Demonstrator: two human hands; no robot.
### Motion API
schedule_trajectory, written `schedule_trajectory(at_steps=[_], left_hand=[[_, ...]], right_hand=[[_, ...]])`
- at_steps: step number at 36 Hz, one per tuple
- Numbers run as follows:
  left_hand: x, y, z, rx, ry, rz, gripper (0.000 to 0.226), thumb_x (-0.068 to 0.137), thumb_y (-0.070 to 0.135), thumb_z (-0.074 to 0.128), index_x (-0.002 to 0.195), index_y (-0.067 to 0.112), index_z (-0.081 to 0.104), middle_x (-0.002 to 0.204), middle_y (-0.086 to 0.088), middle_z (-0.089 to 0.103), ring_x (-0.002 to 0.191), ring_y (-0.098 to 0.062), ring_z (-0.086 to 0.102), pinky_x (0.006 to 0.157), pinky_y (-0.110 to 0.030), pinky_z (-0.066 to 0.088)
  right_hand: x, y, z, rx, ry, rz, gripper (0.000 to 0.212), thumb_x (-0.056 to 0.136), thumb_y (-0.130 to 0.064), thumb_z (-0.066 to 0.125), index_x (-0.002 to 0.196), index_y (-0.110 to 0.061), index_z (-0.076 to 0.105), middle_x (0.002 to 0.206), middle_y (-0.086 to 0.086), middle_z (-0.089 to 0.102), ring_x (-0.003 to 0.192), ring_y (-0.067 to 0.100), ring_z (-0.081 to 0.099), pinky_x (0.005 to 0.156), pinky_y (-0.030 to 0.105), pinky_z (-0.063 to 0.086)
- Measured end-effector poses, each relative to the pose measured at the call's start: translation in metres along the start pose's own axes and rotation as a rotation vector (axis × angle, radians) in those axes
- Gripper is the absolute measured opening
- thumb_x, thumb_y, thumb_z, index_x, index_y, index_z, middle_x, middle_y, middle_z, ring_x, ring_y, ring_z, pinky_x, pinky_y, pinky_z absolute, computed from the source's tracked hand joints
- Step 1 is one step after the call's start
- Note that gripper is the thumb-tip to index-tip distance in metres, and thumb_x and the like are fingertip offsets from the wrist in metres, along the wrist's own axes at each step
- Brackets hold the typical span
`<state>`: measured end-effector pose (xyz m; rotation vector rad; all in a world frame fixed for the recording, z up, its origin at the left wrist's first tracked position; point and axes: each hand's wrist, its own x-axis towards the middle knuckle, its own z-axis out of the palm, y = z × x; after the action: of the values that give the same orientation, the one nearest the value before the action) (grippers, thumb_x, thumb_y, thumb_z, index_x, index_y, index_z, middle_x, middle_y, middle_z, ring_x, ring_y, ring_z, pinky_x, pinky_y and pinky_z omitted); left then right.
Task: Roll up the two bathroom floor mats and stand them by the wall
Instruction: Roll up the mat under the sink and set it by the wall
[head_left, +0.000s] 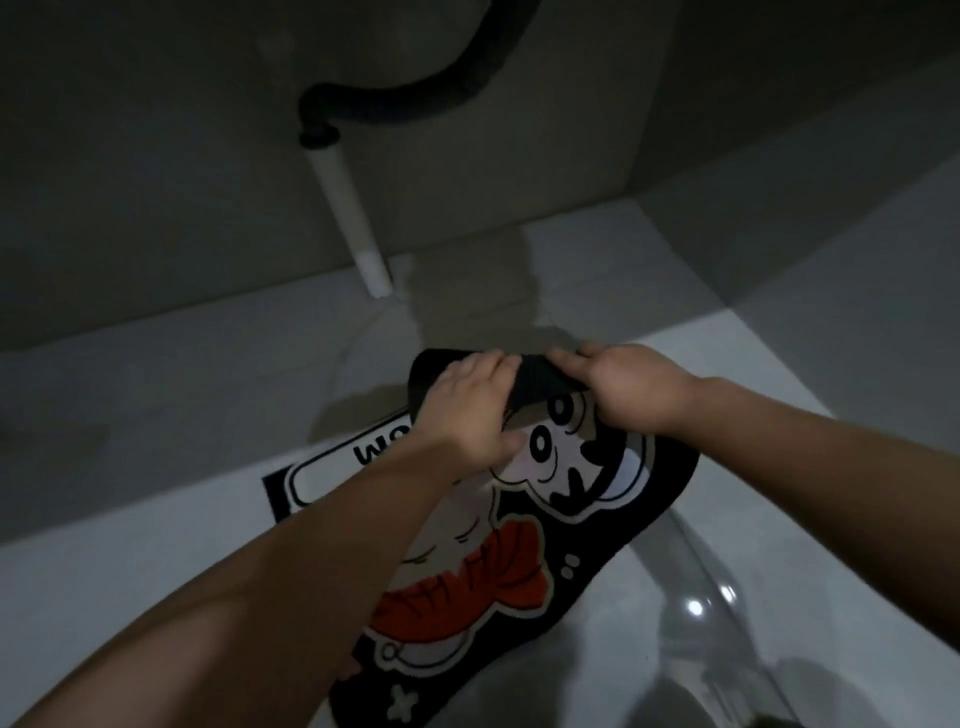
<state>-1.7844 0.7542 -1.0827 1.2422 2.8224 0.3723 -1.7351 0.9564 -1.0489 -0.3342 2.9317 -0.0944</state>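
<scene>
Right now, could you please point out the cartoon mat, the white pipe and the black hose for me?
cartoon mat (519, 577): head view, on the orange part of its print.
white pipe (349, 218): head view, middle of its length against the wall.
black hose (415, 98): head view, on its curved run.

Counted two floor mats: one black cartoon mat with its far edge folded over, and one white mat with a black border lying partly under it. Counted two bare hands on the fold: one left hand, one right hand, both gripping the black edge. Saw two forearms, none sleeved. Noted one white pipe running down the wall to the floor, and one black corrugated hose joined to its top. Made out one clear curved plastic object at lower right, kind uncertain. On the cartoon mat, counted one orange shape.
</scene>
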Motion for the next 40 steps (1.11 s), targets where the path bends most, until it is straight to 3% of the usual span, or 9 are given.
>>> schedule_trajectory(at_steps=[8,13,17,21,23,26,30,35,40], left_hand=[[-0.007,-0.008,-0.064,-0.163,0.133,-0.014,0.055,0.086,0.033,0.059,0.135,0.016,0.041,0.129,-0.006,0.053,0.112,-0.025,0.051,0.091,-0.036,0.043],[-0.02,0.0,-0.102,-0.065,0.151,-0.011,0.027,0.091,0.023,0.048,0.117,0.021,0.052,0.099,-0.008,0.063,0.084,-0.029,0.059,0.061,-0.029,0.036],[-0.032,0.005,-0.156,-0.043,0.046,-0.001,0.01,0.092,0.029,0.046,0.102,0.032,0.048,0.084,-0.001,0.06,0.072,-0.022,0.055,0.058,-0.034,0.042],[-0.05,0.006,-0.201,-0.051,0.001,0.012,0.012,0.09,0.03,0.051,0.096,0.04,0.05,0.069,0.011,0.057,0.058,-0.005,0.052,0.052,-0.031,0.044],[-0.056,0.005,-0.207,-0.088,0.0,-0.017,0.016,0.09,0.03,0.051,0.098,0.043,0.051,0.072,0.009,0.06,0.057,-0.004,0.053,0.052,-0.031,0.046],[-0.062,0.001,-0.195,-0.059,-0.009,-0.052,0.022,0.091,0.03,0.049,0.109,0.042,0.05,0.083,0.006,0.064,0.064,-0.009,0.056,0.059,-0.035,0.05],[-0.068,-0.006,-0.161,0.03,0.03,-0.027,0.03,0.093,0.023,0.043,0.121,0.037,0.043,0.092,-0.002,0.067,0.073,-0.024,0.059,0.062,-0.038,0.049],[-0.072,-0.018,-0.138,0.09,0.026,0.051,0.048,0.088,0.016,0.046,0.126,0.041,0.03,0.1,0.01,0.061,0.081,-0.019,0.058,0.061,-0.032,0.045],[-0.067,-0.021,-0.132,0.143,0.1,0.121,0.035,0.092,0.049,0.027,0.124,0.036,0.032,0.099,0.005,0.062,0.08,-0.02,0.059,0.055,-0.03,0.033]], right_hand=[[-0.014,-0.013,-0.085,-0.096,0.113,-0.18,0.067,0.081,-0.019,0.052,0.142,-0.029,0.026,0.122,0.006,0.054,0.101,0.028,0.055,0.078,0.035,0.045],[-0.028,-0.021,-0.111,-0.192,0.264,-0.292,0.06,0.084,-0.056,0.033,0.138,-0.03,0.029,0.107,0.0,0.059,0.088,0.025,0.059,0.067,0.032,0.042],[-0.035,-0.031,-0.135,-0.237,0.33,-0.327,0.052,0.089,-0.051,0.023,0.136,-0.029,0.03,0.115,0.001,0.06,0.091,0.024,0.06,0.069,0.035,0.048],[-0.044,-0.04,-0.165,-0.247,0.334,-0.387,0.04,0.089,-0.041,0.026,0.123,-0.026,0.041,0.099,0.005,0.066,0.082,0.027,0.061,0.066,0.041,0.051],[-0.043,-0.045,-0.171,-0.271,0.355,-0.415,0.029,0.092,-0.031,0.037,0.118,-0.025,0.047,0.092,0.004,0.066,0.078,0.026,0.061,0.064,0.04,0.051],[-0.035,-0.052,-0.158,-0.29,0.345,-0.426,0.039,0.09,-0.02,0.047,0.129,-0.023,0.046,0.105,0.008,0.066,0.088,0.027,0.062,0.071,0.036,0.05],[-0.025,-0.05,-0.128,-0.325,0.284,-0.39,0.066,0.089,-0.014,0.047,0.147,-0.028,0.018,0.126,0.006,0.057,0.09,0.026,0.06,0.064,0.029,0.039],[-0.031,-0.046,-0.108,-0.473,0.307,-0.477,0.078,0.075,-0.006,0.052,0.146,-0.016,0.02,0.096,0.006,0.055,0.056,0.023,0.051,0.043,0.03,0.03],[-0.032,-0.047,-0.106,-0.504,0.374,-0.511,0.076,0.064,-0.007,0.059,0.137,-0.007,0.04,0.082,0.009,0.057,0.049,0.014,0.028,0.039,0.026,0.024]])
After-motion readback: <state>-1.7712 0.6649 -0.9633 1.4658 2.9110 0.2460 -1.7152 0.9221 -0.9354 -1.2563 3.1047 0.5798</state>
